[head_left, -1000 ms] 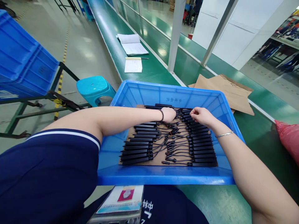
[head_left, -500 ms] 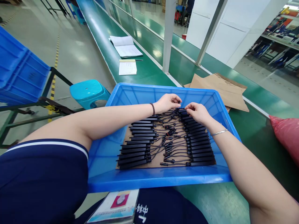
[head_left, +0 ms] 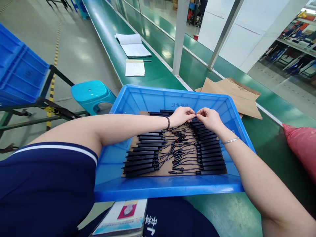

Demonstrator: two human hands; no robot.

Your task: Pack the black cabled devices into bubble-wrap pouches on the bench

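My left hand (head_left: 183, 116) is closed in a pinch over the far part of a blue plastic crate (head_left: 170, 190). Its fingertips meet those of my right hand (head_left: 209, 119), also pinched, and a small dark cable connector (head_left: 196, 115) barely shows between them. Beneath my hands, black bar-shaped units with short cables lie in two columns, a left column (head_left: 142, 161) and a right column (head_left: 211, 158). Their cables and connectors (head_left: 181, 154) point inward over a brown cardboard sheet (head_left: 164, 171). My fingers hide most of what they hold.
Beyond the crate, an open notebook (head_left: 134, 49) and a small notepad (head_left: 135, 68) lie on the green bench (head_left: 158, 79). Brown paper sheets (head_left: 232, 95) and a red bag (head_left: 302, 144) are to the right. A turquoise stool (head_left: 92, 93) and stacked blue crates (head_left: 22, 69) stand left.
My left hand has moved down and right, bringing its small black piece against my right fingertips. More bars at the crate's far left now show. My right hand has barely moved.
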